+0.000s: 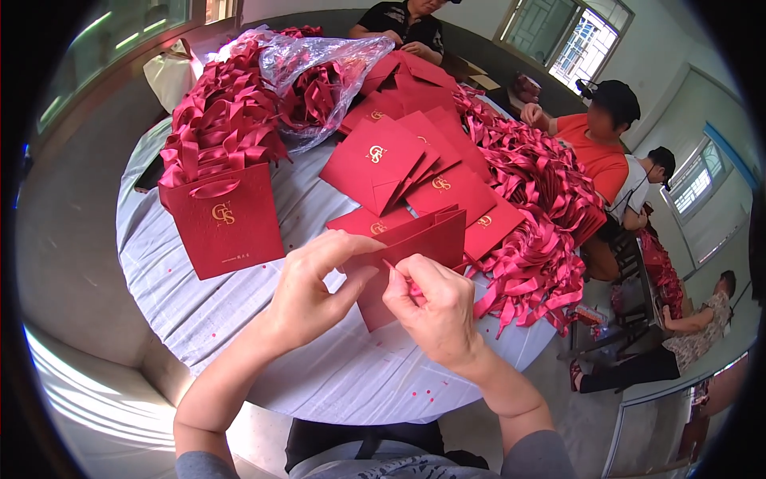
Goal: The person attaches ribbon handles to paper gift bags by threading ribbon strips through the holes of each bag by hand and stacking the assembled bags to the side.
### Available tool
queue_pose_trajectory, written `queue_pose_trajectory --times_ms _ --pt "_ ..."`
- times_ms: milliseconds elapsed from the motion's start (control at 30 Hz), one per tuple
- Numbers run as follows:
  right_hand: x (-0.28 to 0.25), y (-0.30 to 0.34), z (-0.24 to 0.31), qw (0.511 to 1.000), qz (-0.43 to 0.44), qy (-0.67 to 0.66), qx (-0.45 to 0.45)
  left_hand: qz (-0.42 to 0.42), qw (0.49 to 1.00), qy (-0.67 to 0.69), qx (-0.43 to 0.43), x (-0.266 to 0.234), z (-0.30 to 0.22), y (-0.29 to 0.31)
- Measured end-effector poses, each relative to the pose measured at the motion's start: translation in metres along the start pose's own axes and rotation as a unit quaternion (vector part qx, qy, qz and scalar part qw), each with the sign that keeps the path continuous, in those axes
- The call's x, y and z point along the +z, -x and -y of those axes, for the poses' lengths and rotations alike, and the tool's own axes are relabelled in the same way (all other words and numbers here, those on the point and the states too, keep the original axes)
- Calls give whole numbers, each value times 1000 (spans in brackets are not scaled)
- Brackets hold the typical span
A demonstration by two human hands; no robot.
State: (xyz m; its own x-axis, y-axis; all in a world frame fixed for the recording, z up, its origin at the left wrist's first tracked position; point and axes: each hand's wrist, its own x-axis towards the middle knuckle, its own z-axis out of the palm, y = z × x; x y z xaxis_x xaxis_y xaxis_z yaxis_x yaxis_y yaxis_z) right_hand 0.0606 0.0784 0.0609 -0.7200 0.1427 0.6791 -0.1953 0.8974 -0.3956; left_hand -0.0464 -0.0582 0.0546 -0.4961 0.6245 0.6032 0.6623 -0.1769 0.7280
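Note:
A small red paper gift bag [431, 240] is held tilted over the table in front of me. My left hand [307, 291] grips its left side, with fingertips at the top edge and the thumb curled below them. Close against the bag's front, my right hand [437, 311] is closed in a pinch on a pink-red ribbon [388, 264]. A bit of the ribbon shows between the fingers; the rest is hidden. Just beyond lie several flat red bags [379, 160] with gold lettering, overlapping in a loose pile.
A white cloth covers the round table [311, 359]. At the left stands a row of red bags [227, 219] with ribbon handles. Heaped ribbons [535, 263] lie at the right, and clear plastic [319, 72] at the back. People [594, 148] work around the room.

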Motion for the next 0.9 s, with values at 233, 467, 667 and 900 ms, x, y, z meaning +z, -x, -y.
queue_pose_trajectory --times_ms 233,467,667,900 --pt "-1 -1 3 999 -1 3 52 -17 995 -63 76 16 -7 0" --pt "-22 -9 0 996 -15 79 -44 13 995 -66 69 7 -8 -6" --pt "-54 -37 -9 968 240 42 -52 62 979 -137 136 6 -17 -13" --pt "-67 -86 -15 856 490 -59 154 45 950 -262 163 13 -26 -12"
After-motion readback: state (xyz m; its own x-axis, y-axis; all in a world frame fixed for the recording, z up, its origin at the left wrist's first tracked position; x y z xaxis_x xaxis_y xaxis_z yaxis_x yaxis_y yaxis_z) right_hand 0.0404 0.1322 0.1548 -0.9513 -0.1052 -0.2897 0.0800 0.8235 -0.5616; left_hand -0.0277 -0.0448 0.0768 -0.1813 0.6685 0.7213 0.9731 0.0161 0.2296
